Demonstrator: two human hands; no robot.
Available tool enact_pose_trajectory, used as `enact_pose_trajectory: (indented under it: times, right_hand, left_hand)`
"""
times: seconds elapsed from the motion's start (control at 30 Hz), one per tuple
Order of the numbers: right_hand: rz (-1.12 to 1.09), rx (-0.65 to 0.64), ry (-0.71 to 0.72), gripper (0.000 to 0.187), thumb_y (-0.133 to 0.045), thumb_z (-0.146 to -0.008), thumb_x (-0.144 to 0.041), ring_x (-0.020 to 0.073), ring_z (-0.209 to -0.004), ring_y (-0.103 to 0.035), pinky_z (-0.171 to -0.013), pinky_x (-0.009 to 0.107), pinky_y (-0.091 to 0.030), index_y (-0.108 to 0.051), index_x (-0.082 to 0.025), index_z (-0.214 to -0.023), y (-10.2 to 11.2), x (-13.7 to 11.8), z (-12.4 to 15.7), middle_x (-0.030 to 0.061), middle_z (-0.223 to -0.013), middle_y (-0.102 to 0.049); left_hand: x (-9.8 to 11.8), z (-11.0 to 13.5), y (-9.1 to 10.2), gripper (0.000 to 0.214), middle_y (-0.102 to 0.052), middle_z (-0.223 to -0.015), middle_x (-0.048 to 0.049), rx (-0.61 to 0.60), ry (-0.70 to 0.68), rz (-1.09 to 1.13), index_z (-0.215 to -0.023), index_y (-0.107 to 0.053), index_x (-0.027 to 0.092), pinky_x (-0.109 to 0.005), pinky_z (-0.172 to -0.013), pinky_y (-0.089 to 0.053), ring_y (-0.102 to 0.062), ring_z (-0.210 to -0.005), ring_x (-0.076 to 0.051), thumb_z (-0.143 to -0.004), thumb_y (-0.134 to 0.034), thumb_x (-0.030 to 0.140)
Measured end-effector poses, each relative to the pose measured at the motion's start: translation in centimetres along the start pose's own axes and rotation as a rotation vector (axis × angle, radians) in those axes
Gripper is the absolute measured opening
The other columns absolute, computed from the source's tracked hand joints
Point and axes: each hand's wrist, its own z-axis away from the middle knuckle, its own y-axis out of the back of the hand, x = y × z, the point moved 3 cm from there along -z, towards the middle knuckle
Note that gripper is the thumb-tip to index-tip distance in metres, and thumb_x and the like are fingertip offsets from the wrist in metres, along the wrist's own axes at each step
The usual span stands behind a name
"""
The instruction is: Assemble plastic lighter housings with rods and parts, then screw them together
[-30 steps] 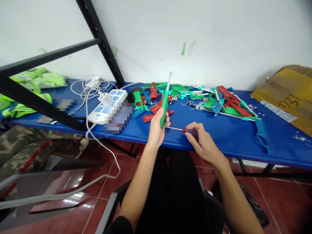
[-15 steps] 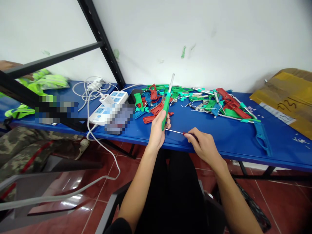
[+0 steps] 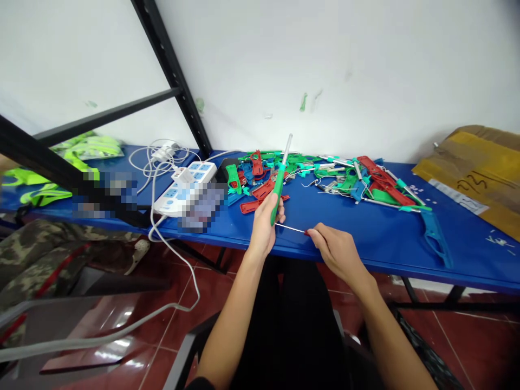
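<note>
My left hand (image 3: 265, 223) is closed around the green handle of a long-nosed lighter (image 3: 278, 187), whose metal tube points up and away from me. In my right hand (image 3: 338, 248) is a thin screwdriver (image 3: 293, 228); its red handle is mostly covered by my fingers. The screwdriver's shaft runs left, and its end meets the bottom of the lighter's handle beside my left palm. Whether the tip is inside the handle I cannot tell. Behind my hands lies a pile of red, green and blue lighter parts (image 3: 264, 189).
A white power strip (image 3: 168, 205) with tangled cables stands left of the pile. A blue lighter (image 3: 435, 235) lies at the right, near a taped cardboard box (image 3: 467, 173). A black metal frame (image 3: 179, 81) rises at the left. A person in camouflage trousers sits there.
The whole scene sits slightly lower in the picture as the head camera shifts. Both hands keep their holds, and the screwdriver stays against the lighter's lower end.
</note>
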Motion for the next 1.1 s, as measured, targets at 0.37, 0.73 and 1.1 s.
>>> enact_pose_trajectory:
  times: [0.37, 0.73, 1.1]
  right_hand:
    - [-0.135, 0.174, 0.053, 0.022, -0.065, -0.11, -0.045, 0.0206, -0.082, -0.073, -0.076, 0.03, -0.053, -0.067, -0.023, -0.105, 0.32, 0.05, 0.03, 0.0052, -0.096, -0.077]
    - [-0.121, 0.118, 0.12, 0.017, -0.06, -0.113, -0.04, 0.0211, -0.088, -0.077, -0.08, 0.031, -0.057, -0.064, -0.025, -0.119, 0.22, -0.19, 0.23, 0.0068, -0.106, -0.079]
    - [-0.186, 0.089, 0.095, 0.019, -0.061, -0.112, -0.039, 0.0197, -0.086, -0.074, -0.079, 0.031, -0.058, -0.06, -0.024, -0.122, 0.39, -0.34, -0.04, 0.0075, -0.111, -0.076]
  left_hand:
    - [-0.1, 0.09, 0.0, 0.038, -0.062, -0.089, -0.0023, -0.004, 0.017, 0.028, -0.093, -0.072, 0.014, -0.021, -0.055, -0.043, -0.055, -0.068, -0.009, -0.085, -0.088, 0.048]
    - [-0.01, 0.21, 0.03, 0.031, -0.064, -0.086, -0.0029, 0.046, 0.055, 0.064, -0.091, -0.073, 0.014, -0.022, -0.055, -0.045, -0.057, -0.066, -0.01, -0.094, -0.079, 0.045]
    - [-0.28, 0.07, 0.05, 0.039, -0.065, -0.085, -0.0035, 0.052, 0.041, 0.062, -0.091, -0.074, 0.014, -0.022, -0.052, -0.044, -0.058, -0.064, -0.01, -0.098, -0.075, 0.052]
